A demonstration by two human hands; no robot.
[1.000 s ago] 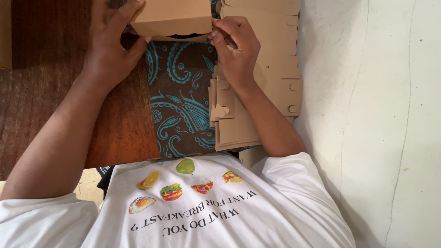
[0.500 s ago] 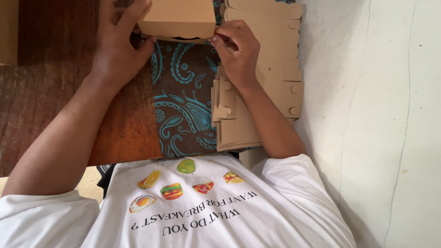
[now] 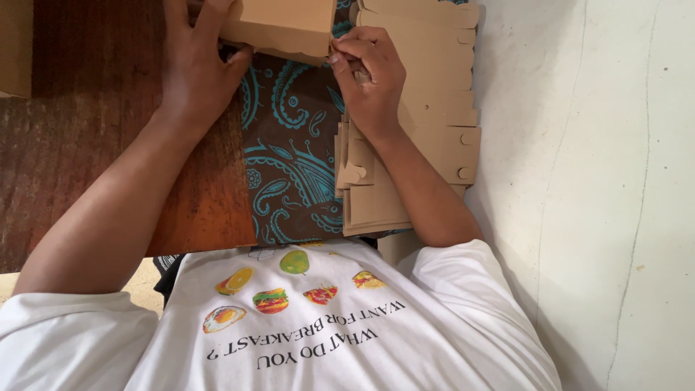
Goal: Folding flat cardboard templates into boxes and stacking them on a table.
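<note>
A small brown cardboard box (image 3: pixel 279 25) sits at the top of the view, partly cut off by the frame edge. My left hand (image 3: pixel 192 69) grips its left side, fingers wrapped over the top and thumb at the lower left corner. At the box's lower right corner my right hand (image 3: pixel 369 76) pinches the edge between thumb and fingers. The box rests over a brown cloth with a teal paisley pattern (image 3: pixel 289 166).
A stack of flat, die-cut cardboard box blanks (image 3: pixel 427 123) lies under and right of my right forearm. The wooden table (image 3: pixel 79 145) extends left, with another cardboard piece (image 3: pixel 14 47) at the top left. A white wall (image 3: pixel 594 181) stands on the right.
Both hands stay on the box. My right hand's fingers have shifted slightly along the box's lower right corner; the box has barely moved.
</note>
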